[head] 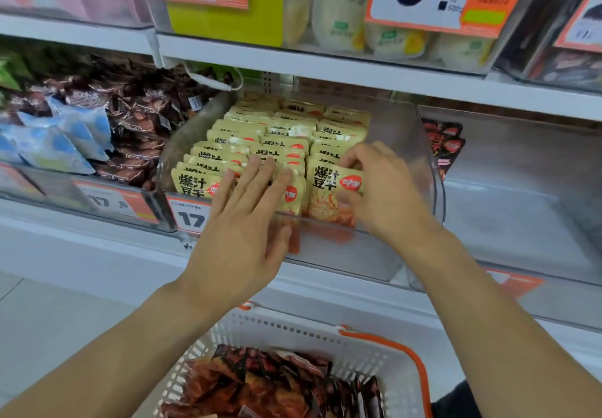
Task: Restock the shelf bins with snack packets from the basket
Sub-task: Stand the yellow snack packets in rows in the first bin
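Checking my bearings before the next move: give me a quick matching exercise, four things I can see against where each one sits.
Things:
1. yellow packets
2. red packets
3. blue packets
4. right hand

Places:
A. in the white basket below the shelf
B. in the bin left of the middle one, beside brown packets
C. in rows in the clear middle bin
D. pinching the front packet of the right-hand row

Pairs: 1-C, 2-A, 3-B, 4-D

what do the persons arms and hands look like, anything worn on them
Both forearms are bare to the frame's edge: no sleeves show. The left hand and right hand wear no gloves, rings, watch or bracelets. The fingers are bare, with short, unpainted nails.
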Motion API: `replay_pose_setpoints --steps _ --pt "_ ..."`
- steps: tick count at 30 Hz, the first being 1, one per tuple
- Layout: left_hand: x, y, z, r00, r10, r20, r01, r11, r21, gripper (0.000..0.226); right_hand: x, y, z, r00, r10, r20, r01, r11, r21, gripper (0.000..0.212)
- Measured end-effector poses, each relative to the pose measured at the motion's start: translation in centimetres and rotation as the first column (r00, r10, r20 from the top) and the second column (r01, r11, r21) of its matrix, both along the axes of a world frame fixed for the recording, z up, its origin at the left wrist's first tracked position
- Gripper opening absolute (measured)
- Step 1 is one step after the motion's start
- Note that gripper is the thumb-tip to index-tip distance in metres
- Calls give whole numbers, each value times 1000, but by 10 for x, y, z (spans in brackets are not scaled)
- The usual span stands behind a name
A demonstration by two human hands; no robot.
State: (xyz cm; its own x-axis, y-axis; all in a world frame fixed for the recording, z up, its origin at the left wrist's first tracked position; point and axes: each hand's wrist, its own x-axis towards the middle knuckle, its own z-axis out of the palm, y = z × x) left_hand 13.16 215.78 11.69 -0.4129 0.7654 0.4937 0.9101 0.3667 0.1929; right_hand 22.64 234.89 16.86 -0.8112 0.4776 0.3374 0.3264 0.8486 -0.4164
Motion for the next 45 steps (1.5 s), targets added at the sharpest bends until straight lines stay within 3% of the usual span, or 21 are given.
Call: replay_pose_setpoints --steps 6,13,16,18,20,23,25,27,29,34,37,39,41,45 --pt "0 -2 1 1000 -3 -13 3 1000 -15 67 -11 -10 -8 993 -120 5 120 992 37 43" --pt "-3 -4 0 1000 -19 -19 19 1000 3 68 -2 -14 -5 993 -111 47 108 992 60 52" --pt "-3 -5 2 999 -28 -39 28 1000 -4 69 6 -28 -1 982 -53 -180 79 987 140 38" --pt "-3 -7 1 999 -37 -32 38 999 30 71 12 -48 2 926 87 -367 -29 987 159 24" --pt "0 -11 2 998 -66 -9 67 990 126 65 19 -72 -4 878 237 -416 -193 970 146 13" --pt "6 -23 5 995 -79 -68 97 943 317 32 25 -92 -41 877 356 -324 -357 932 56 8" --pt "9 -37 -2 998 -70 -10 69 940 333 17 28 -96 -76 924 375 -74 -380 922 -78 10" --pt "10 -56 -20 989 -25 148 -13 968 249 18 33 -102 -116 869 404 286 -345 909 -234 16" --pt "9 -77 -49 957 59 286 -84 994 75 18 41 -114 -154 778 417 469 -255 893 -371 18" --pt "26 -121 -130 813 338 474 -165 914 -370 12 63 -165 -224 697 457 552 -86 818 -569 9" --pt "50 -152 -182 606 558 567 -229 805 -548 8 73 -195 -252 635 494 594 -21 780 -626 19" --pt "65 -171 -210 466 672 575 -218 717 -662 28 76 -211 -263 600 526 603 -25 766 -642 30" --pt "79 -184 -225 371 741 560 -194 651 -733 42 75 -220 -268 592 541 597 -31 755 -654 39" --pt "78 -187 -230 292 799 526 -175 586 -792 40 70 -218 -269 570 545 614 -37 764 -644 43"
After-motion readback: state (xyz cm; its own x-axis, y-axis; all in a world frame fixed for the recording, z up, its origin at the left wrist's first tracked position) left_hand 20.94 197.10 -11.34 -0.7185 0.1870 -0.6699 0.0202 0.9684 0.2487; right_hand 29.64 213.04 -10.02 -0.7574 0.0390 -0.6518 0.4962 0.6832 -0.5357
